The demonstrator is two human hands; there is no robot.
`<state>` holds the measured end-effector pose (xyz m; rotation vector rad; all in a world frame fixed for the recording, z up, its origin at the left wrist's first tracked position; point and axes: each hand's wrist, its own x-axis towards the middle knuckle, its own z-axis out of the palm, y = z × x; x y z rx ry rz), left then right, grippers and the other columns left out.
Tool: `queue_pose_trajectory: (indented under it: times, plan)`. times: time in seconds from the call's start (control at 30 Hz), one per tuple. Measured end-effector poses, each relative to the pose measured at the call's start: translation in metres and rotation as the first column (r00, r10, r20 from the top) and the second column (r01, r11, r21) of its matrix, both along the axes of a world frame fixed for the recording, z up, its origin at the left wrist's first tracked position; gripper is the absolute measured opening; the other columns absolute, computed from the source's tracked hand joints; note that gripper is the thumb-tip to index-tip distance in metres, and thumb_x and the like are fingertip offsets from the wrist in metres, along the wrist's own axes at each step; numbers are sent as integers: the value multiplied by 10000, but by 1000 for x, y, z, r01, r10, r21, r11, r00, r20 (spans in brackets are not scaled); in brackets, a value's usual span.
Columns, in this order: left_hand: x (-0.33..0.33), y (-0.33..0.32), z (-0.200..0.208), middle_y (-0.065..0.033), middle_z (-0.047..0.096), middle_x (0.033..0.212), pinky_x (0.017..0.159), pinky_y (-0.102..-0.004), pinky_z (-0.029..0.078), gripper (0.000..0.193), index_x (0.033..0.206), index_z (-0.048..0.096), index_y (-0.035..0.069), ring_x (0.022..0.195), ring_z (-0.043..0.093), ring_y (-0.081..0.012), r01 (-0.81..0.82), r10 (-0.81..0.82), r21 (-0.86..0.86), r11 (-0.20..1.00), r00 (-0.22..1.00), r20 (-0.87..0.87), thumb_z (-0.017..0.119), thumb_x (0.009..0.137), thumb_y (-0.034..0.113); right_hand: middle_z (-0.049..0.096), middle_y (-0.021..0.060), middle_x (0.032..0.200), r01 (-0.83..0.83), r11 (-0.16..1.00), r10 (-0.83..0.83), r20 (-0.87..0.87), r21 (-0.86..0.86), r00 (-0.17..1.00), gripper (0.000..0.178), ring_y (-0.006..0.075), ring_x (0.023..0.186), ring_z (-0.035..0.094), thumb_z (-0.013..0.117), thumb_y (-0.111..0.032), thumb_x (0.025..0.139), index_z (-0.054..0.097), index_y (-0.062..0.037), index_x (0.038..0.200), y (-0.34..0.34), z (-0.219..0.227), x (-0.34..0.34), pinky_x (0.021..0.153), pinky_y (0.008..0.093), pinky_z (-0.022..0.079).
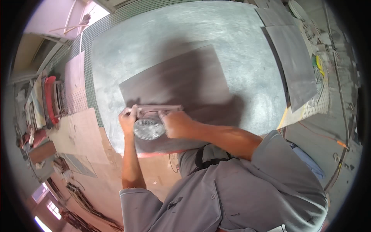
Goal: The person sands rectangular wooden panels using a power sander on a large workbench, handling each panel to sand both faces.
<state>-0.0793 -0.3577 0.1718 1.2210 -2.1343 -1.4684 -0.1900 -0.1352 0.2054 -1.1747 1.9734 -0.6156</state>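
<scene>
A narrow, pinkish-brown bar (154, 108) lies crosswise over the near edge of a dark grey rectangular sheet (185, 77). My left hand (128, 119) pinches the bar's left end between thumb and fingers. At its right part, my right hand (178, 123) is closed, with the fingers curled and partly hidden. Just below the bar, between both hands, shows a round, shiny dish-like thing (149, 129) with a ridged rim; its exact kind I cannot tell. The sheet rests on a large pale, whitish-grey board (247, 58).
Dark flat sheets (290, 62) lie along the board's right side. Green mesh (89, 77) borders its left and far edges. Folded cloths or boards (50, 96), one red, stand at the left. Cords and a yellow-green item (319, 65) are at the far right.
</scene>
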Motion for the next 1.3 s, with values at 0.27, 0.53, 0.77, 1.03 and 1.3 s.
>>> queue_pose_trajectory:
  times: [0.27, 0.53, 0.77, 1.03, 1.3]
  plan:
    - [-194, 142, -6, -227, 705, 764, 701, -450, 540, 329, 811, 725, -19, 718, 695, -398, 301, -289, -199, 932, 953, 91, 753, 870, 303, 741, 242, 987, 200, 957, -233, -143, -209, 962, 818, 432, 961, 714, 809, -260, 702, 539, -36, 1441, 166, -14, -150, 852, 487, 582]
    - [-227, 243, 5, -190, 726, 806, 760, -476, 553, 299, 838, 726, 21, 825, 716, -415, 249, -242, -79, 965, 966, 88, 735, 878, 317, 729, 249, 949, 164, 972, -142, -131, 169, 981, 385, 446, 904, 695, 789, -194, 707, 707, -15, 1037, 234, 26, -213, 785, 492, 565]
    - [-89, 161, -5, -187, 705, 742, 713, -433, 543, 321, 796, 711, -4, 707, 698, -371, 88, -84, -34, 996, 990, 114, 754, 875, 305, 725, 263, 959, 0, 992, 27, -202, 129, 979, 823, 448, 902, 702, 740, -123, 687, 519, -70, 1478, 144, 23, -102, 825, 498, 580]
    - [101, 34, 9, 10, 607, 607, 548, -265, 397, 278, 697, 697, -29, 590, 487, -59, -105, 110, -44, 994, 987, 119, 771, 918, 124, 712, 258, 883, -181, 983, 179, 48, 36, 983, 848, 427, 855, 718, 694, -158, 751, 409, 106, 1505, 5, 6, 54, 744, 530, 575]
    - [178, -21, -8, -4, 622, 607, 482, -260, 379, 364, 646, 623, 25, 522, 490, -48, -143, 127, 75, 987, 975, 180, 746, 964, 154, 736, 244, 961, -203, 975, 210, 71, -94, 975, 851, 375, 907, 738, 673, -116, 804, 303, 222, 1493, -27, -10, 132, 769, 487, 578]
